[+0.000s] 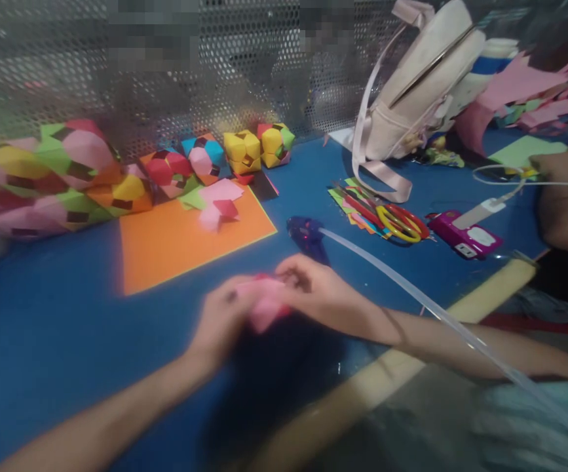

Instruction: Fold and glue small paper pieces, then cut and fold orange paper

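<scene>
Paper (pixel 265 305) in both hands (pixel 221 318) (pixel 323 288), backpack (pixel 404 121), bottle (pixel 494 60)

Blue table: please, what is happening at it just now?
A person's left hand and right hand hold a pink and red paper between them, above the table; blur hides its details. Beyond lies an orange sheet with loose pieces on it, and paper balls sit behind.

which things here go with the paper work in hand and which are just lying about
Seem to belong:
pink paper, in the left hand and right hand
loose pieces on the orange sheet
paper shapes behind, in similar colours
scissors, probably

Seem just lying about:
bag
bottle, beside it
purple gadget
</scene>
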Demonstrator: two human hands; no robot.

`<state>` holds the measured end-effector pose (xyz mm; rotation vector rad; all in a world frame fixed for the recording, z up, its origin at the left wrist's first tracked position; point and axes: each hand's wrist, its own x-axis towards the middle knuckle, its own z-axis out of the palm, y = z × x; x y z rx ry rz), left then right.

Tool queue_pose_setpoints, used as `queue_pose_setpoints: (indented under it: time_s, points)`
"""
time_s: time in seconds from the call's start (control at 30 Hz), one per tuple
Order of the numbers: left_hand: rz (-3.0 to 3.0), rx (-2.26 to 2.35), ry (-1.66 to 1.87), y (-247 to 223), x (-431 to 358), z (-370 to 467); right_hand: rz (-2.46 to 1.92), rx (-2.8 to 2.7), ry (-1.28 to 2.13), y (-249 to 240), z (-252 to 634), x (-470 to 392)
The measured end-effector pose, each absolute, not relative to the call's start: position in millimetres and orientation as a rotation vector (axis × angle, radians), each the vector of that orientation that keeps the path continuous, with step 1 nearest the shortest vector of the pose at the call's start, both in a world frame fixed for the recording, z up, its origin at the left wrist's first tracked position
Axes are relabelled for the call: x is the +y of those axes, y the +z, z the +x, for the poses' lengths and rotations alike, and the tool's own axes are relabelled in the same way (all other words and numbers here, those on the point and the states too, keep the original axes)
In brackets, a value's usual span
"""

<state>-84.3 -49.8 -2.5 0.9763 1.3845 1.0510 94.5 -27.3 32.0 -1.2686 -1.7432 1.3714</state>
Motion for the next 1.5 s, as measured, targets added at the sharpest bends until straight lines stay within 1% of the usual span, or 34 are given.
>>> queue_pose_setpoints:
  time_s: [0.1,0.33,0.57,0.73,1.03,1.23,1.37,1.5]
  points:
    - [0.983,1.410,1.029,-2.7,-50.8,-84.0,-1.261,-1.638,1.516,29.6,80.3,-18.0]
    - [1.066,1.476,0.994,-1.0,-46.8,-84.7,-1.334,-1.608,1.567,26.5,78.2,-17.3]
    - [1.047,1.496,0.945,0.1,-44.5,-85.0,-1.136,-1.597,1.614,19.8,80.0,-14.8]
    - [1.020,1.508,0.934,3.4,-44.7,-85.2,-1.056,-1.716,1.466,11.1,83.1,-14.2]
    - [0.975,1.447,0.906,3.3,-43.1,-89.3,-0.882,-1.930,1.062,5.0,86.8,-15.3]
    - [1.064,1.407,0.856,0.9,-40.6,-92.5,-0.793,-1.976,0.931,1.4,88.7,-14.2]
    - [1.146,1.473,0.855,0.7,-41.3,-91.7,-0.805,-1.963,1.033,6.2,90.4,-14.1]
    - [1.215,1.513,0.889,2.9,-42.7,-90.8,-0.981,-1.878,1.248,11.4,88.9,-15.3]
